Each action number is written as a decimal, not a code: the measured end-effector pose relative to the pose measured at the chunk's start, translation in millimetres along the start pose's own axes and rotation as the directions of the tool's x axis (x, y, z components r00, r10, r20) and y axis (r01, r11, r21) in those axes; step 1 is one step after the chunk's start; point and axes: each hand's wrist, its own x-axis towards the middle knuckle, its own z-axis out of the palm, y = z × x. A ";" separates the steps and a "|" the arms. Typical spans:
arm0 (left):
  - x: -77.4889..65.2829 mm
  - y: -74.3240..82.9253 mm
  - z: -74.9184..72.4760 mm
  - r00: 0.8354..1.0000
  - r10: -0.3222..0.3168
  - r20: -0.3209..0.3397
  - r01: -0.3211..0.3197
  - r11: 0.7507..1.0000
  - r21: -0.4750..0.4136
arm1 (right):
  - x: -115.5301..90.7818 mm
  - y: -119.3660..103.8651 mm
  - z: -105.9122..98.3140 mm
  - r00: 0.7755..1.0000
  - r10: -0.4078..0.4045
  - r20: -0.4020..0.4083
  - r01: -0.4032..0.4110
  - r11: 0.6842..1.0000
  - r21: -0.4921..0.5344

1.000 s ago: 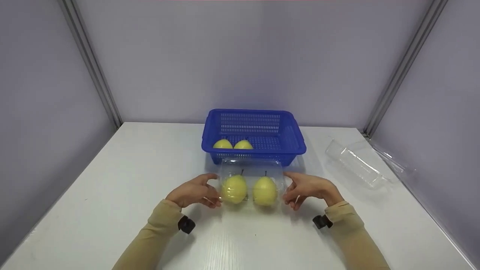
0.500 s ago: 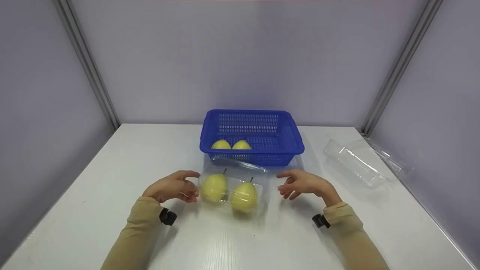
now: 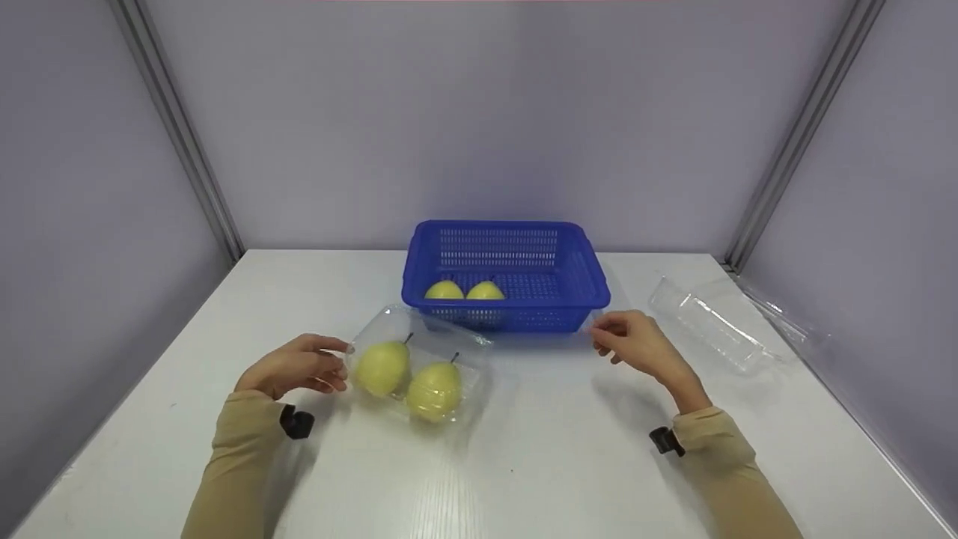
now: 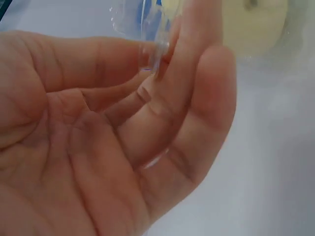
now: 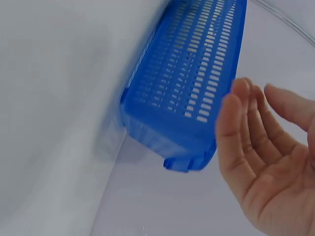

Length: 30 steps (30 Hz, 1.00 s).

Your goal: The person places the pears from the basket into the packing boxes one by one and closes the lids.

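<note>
My left hand (image 3: 296, 367) pinches the left edge of a clear plastic clamshell box (image 3: 479, 342) between thumb and fingers. In the left wrist view a strip of the clear plastic (image 4: 150, 54) shows between the thumb and fingers. Two yellow-green pears with stems, a left pear (image 3: 382, 368) and a right pear (image 3: 435, 391), sit inside the box, which lies turned at an angle. My right hand (image 3: 635, 344) holds nothing; its fingers are loosely bent beside the front right corner of a blue plastic basket (image 3: 516, 303). Whether it touches the basket I cannot tell.
Inside the basket, near its front wall, lie two more pears (image 3: 485, 290). Other clear plastic packaging (image 3: 707, 322) rests on the right side of the white table (image 3: 539, 464). Grey panels close off the back and sides.
The box with its pears has moved left and turned clockwise, with my left hand at its edge. My right hand has come away from the box and moved right, up beside the basket.
</note>
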 end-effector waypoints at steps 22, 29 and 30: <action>-17.0 -16.4 -36.9 0.952 -0.100 -0.288 0.087 0.995 -0.056 | -46.0 43.5 -130.8 0.883 -0.047 -0.466 -0.110 0.946 -0.305; -26.3 -22.8 -47.3 0.935 -0.104 -0.340 0.082 0.993 -0.080 | -48.3 76.1 -155.8 0.930 0.075 -0.359 -0.193 0.932 -0.306; -27.4 -24.0 -48.5 0.931 -0.111 -0.349 0.085 0.993 -0.087 | -48.1 81.2 -158.8 0.938 0.099 -0.332 -0.207 0.928 -0.309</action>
